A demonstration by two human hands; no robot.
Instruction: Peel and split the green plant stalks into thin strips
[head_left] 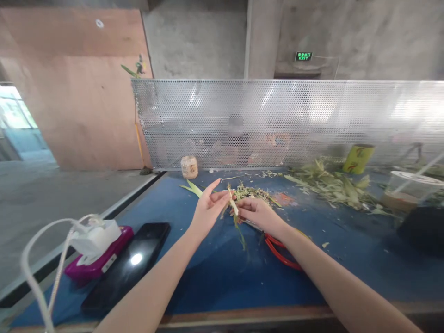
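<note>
Near the middle of the blue table, my left hand (206, 208) pinches the upper end of a short pale plant stem (233, 202), its index finger stretched out. My right hand (260, 213) has its fingertips closed at the stem's lower end. Green leaf strips (240, 233) hang below the fingers. Just beyond my hands lies a heap of small green plant bits (255, 193). Red-handled scissors (282, 256) rest under my right wrist, their blades partly hidden. A flat green leaf (194, 188) lies past my left hand.
A black phone (128, 266) and a purple power strip (99, 261) with a white charger sit at left. Along the back stand a pale roll (189, 167) and a perforated metal screen (222, 106). Rightward are leaf scraps (333, 185), a yellow can (358, 158) and a plastic cup (405, 189).
</note>
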